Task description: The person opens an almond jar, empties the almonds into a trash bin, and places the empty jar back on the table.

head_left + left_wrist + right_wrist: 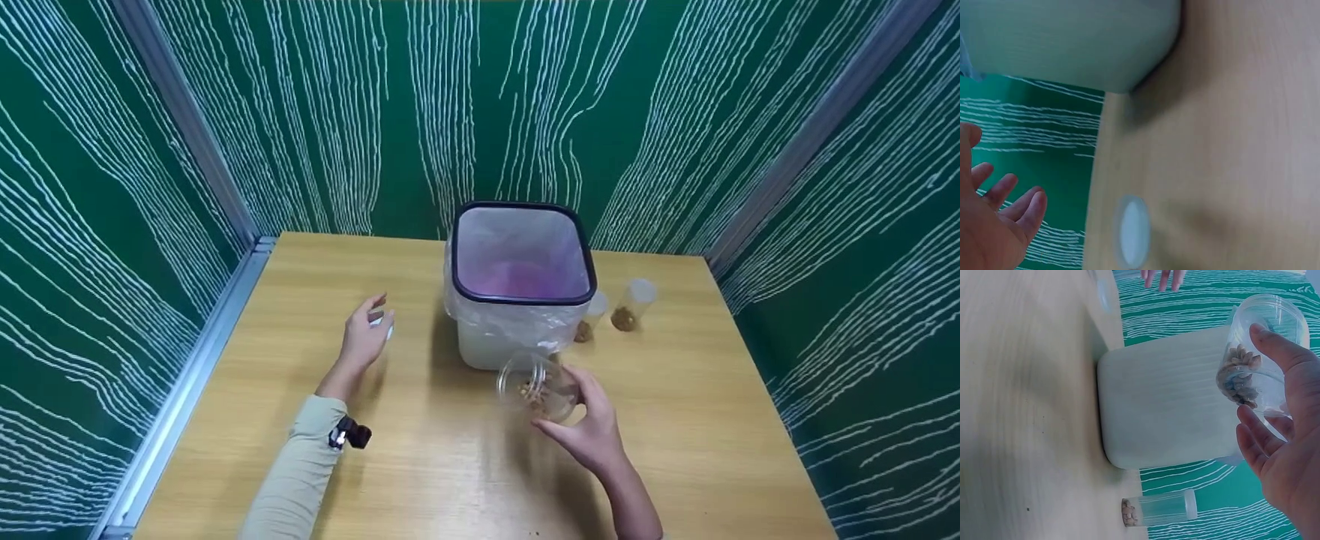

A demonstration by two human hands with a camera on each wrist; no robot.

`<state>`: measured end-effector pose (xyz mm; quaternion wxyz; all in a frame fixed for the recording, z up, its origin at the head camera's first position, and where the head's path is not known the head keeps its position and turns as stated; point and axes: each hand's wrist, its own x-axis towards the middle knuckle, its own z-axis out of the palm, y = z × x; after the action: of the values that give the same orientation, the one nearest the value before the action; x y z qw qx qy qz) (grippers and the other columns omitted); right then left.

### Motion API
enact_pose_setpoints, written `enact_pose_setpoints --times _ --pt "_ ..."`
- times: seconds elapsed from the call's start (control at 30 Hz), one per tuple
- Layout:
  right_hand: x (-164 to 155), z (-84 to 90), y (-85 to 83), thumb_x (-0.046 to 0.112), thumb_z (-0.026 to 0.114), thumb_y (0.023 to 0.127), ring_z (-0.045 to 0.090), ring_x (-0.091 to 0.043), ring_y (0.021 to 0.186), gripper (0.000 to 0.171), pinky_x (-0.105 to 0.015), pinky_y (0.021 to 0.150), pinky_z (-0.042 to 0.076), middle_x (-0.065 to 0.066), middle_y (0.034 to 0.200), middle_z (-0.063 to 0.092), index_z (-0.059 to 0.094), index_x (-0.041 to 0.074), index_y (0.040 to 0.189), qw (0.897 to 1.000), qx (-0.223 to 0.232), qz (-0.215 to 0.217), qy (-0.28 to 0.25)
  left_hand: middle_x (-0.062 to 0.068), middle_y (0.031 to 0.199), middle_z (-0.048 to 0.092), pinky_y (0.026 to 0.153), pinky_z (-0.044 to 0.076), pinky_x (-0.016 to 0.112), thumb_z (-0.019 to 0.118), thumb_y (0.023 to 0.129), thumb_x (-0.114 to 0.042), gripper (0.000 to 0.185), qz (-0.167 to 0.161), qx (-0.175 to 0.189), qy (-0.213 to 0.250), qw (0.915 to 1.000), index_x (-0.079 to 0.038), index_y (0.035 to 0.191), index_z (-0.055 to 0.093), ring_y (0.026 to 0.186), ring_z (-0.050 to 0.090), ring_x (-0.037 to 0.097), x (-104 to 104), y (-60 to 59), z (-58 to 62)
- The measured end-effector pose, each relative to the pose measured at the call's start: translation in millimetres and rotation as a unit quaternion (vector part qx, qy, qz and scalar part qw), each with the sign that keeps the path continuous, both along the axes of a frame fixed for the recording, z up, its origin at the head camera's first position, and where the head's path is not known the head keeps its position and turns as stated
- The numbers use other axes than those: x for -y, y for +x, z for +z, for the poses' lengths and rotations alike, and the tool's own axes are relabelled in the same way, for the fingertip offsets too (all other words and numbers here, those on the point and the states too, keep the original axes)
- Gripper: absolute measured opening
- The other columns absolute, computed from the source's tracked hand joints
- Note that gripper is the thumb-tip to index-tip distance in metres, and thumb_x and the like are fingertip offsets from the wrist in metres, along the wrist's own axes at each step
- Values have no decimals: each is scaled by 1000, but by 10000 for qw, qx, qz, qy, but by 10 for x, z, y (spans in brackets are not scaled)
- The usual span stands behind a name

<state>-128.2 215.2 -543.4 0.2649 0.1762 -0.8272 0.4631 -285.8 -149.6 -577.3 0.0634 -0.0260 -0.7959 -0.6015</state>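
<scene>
Head view: right hand grips a clear jar beside the bin; left hand hovers spread, empty.

Two vials right of bin

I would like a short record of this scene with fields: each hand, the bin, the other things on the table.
left hand: open, fingers spread, above a white lid lying on the table
right hand: holds a clear jar, open and tilted, with brown pieces inside
bin: pale, square, dark rim, clear liner, standing beside the held jar
other jars: two capped jars with brown contents, standing to the right of the bin
</scene>
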Motion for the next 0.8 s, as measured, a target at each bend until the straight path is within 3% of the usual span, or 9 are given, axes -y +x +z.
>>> enact_pose_setpoints --times 0.2,0.47,0.8 --pt "33 204 71 -1 95 46 60 -33 80 89 -27 68 50 -23 105 61 54 -11 125 9999 -120 46 1 17 137 49 94 48 44 59 97 -21 50 -139 -114 226 9996 -6 143 46 118 54 36 -125 -25 290" --pt "21 276 64 -2 95 46 61 -32 83 90 -27 71 51 -23 109 61 54 -12 125 9998 -198 5 -28 9 144 45 96 46 43 58 98 -31 55 -425 190 274 9985 -18 148 41 124 51 27 -315 -48 707" --pt "-9 260 61 -2 95 46 61 -32 83 89 -26 70 50 -24 111 61 54 -9 126 9999 -168 11 1 12 149 40 101 42 40 60 96 -33 61 -776 -332 147 9963 -23 151 36 127 48 32 -560 -130 1061"
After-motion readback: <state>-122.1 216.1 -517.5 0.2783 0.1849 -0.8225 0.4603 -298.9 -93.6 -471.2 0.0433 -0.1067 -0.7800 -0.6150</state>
